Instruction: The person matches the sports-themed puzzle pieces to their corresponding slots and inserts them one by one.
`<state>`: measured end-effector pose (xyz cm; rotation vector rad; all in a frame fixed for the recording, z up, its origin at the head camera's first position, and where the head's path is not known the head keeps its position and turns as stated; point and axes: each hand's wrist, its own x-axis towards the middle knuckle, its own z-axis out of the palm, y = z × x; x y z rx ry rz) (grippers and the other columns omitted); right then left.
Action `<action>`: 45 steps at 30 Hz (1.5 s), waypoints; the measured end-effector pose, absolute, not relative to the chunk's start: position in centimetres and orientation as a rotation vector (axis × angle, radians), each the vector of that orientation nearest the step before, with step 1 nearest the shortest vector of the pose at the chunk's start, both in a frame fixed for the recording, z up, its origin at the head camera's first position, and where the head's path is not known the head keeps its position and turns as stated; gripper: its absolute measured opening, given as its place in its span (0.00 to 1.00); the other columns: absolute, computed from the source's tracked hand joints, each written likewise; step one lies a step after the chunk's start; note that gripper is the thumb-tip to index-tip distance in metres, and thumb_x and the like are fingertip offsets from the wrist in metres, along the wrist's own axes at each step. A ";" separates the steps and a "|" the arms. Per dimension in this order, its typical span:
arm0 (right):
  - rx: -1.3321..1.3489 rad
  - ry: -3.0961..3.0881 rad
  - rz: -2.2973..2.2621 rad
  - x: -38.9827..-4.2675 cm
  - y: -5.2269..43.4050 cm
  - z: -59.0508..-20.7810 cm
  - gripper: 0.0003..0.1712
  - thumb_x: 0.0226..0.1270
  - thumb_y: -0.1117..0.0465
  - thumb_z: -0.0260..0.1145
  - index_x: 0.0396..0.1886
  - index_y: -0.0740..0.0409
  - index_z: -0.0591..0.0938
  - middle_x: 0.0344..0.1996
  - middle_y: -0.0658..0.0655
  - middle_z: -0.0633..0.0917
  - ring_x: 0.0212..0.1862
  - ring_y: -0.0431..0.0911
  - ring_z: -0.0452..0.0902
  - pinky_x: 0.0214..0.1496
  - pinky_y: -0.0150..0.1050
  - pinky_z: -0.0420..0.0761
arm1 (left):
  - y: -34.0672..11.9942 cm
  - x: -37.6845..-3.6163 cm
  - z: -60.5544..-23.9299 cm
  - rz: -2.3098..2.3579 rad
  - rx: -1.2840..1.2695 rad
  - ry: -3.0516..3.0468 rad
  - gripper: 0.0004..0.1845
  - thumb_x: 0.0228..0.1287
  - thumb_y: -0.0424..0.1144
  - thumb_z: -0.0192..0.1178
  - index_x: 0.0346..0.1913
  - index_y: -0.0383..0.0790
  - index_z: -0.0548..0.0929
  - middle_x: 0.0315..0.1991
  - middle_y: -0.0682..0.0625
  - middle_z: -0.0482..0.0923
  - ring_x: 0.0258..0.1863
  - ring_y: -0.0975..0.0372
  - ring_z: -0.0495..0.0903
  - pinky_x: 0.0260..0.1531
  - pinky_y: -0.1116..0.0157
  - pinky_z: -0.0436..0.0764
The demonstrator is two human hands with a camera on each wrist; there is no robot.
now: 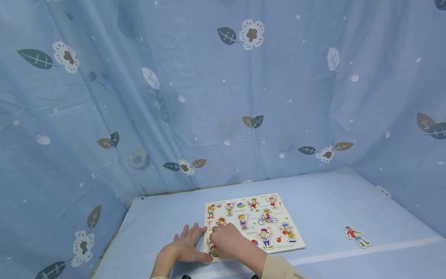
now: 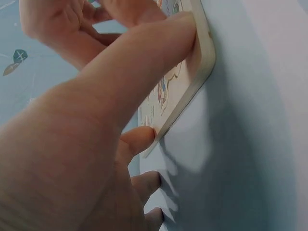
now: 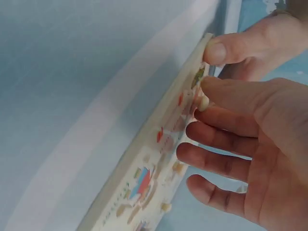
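Lying flat on the blue-covered table, the wooden puzzle board sits near the front edge, a little left of centre; its long axis runs left to right across the table, slightly skewed so the right end sits nearer the person, printed face up with small cartoon figures in rows. Left hand rests at the board's left short edge, fingers spread and mostly straight on the cloth; the left wrist view shows its thumb laid over the board's near corner and a fingertip touching the edge below, so it steadies the board rather than closing round it. Right hand covers the board's near-left corner, fingers bent downward. In the right wrist view its index fingertip and thumb sit against a small pale peg on one figure piece at that corner; fingers look pinched together on the peg, though the contact is partly hidden. The other fingers hang apart, loosely curved, just above the board face. One loose figure piece, red and blue, lies flat on the cloth well to the right of the board, its long axis slanting from far-left to near-right. Blue curtain with leaf and flower print hangs behind and on both sides.
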<state>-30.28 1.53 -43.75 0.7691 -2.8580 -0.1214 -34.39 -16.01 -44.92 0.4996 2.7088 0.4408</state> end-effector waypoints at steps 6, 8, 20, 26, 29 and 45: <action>0.807 -2.898 -0.001 -29.7 3.3 -43.0 0.15 0.59 0.49 0.73 0.46 0.44 0.86 0.41 0.43 0.84 0.45 0.39 0.80 0.43 0.41 0.81 | -15.9 -34.5 -45.1 0.438 0.487 2.713 0.52 0.42 0.67 0.72 0.71 0.48 0.68 0.76 0.37 0.55 0.75 0.35 0.45 0.66 0.28 0.45; 0.813 -2.906 0.053 -29.5 4.1 -42.8 0.19 0.60 0.49 0.73 0.51 0.43 0.84 0.44 0.43 0.84 0.48 0.39 0.80 0.45 0.42 0.82 | -16.0 -34.6 -45.5 0.455 0.493 2.718 0.53 0.41 0.69 0.71 0.71 0.48 0.68 0.76 0.36 0.55 0.75 0.35 0.45 0.66 0.28 0.45; 0.850 -2.865 0.369 -28.4 9.8 -41.6 0.16 0.65 0.53 0.70 0.52 0.48 0.83 0.46 0.46 0.83 0.38 0.34 0.77 0.37 0.33 0.79 | -16.3 -34.4 -45.1 0.463 0.488 2.717 0.55 0.40 0.70 0.71 0.72 0.46 0.67 0.76 0.35 0.54 0.75 0.34 0.44 0.66 0.28 0.43; 0.810 -2.862 0.405 -27.9 12.3 -41.5 0.16 0.66 0.54 0.70 0.52 0.49 0.82 0.47 0.46 0.83 0.42 0.37 0.79 0.41 0.36 0.81 | -15.9 -34.1 -44.6 0.445 0.474 2.714 0.51 0.44 0.65 0.72 0.71 0.47 0.68 0.76 0.36 0.54 0.75 0.35 0.45 0.67 0.28 0.44; 0.787 -2.870 0.444 -27.7 13.4 -41.7 0.16 0.65 0.55 0.70 0.52 0.48 0.83 0.47 0.46 0.84 0.42 0.37 0.79 0.41 0.37 0.81 | -15.7 -34.2 -44.6 0.429 0.462 2.710 0.50 0.44 0.65 0.72 0.71 0.49 0.68 0.76 0.37 0.54 0.75 0.35 0.45 0.67 0.29 0.44; 0.729 -2.834 0.402 -26.4 17.7 -42.4 0.12 0.63 0.56 0.71 0.46 0.50 0.84 0.43 0.47 0.84 0.44 0.41 0.80 0.44 0.43 0.82 | -15.8 -34.6 -45.1 0.440 0.445 2.693 0.53 0.42 0.68 0.71 0.71 0.48 0.67 0.77 0.37 0.53 0.75 0.35 0.44 0.67 0.29 0.43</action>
